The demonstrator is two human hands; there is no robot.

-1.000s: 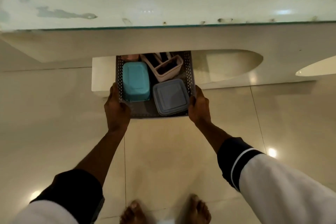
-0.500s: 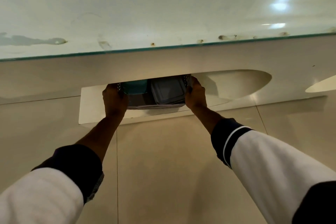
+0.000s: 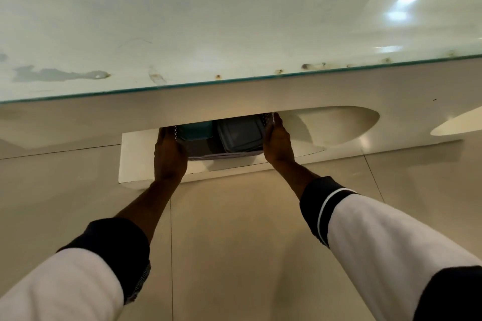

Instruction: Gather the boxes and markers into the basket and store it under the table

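Note:
A grey perforated basket sits on the white lower shelf under the table, its far half hidden by the table's apron. Inside it I see part of a teal box on the left and a grey lidded box on the right. The markers are hidden. My left hand grips the basket's left side and my right hand grips its right side.
The glass-topped white table fills the upper half of the view, its green-tinted edge running across. The apron has oval cut-outs to the right. Beige floor tiles lie below my arms.
The basket has slid further under the table with both hands on it; the pink holder and most of the boxes are now hidden. My view has tilted up.

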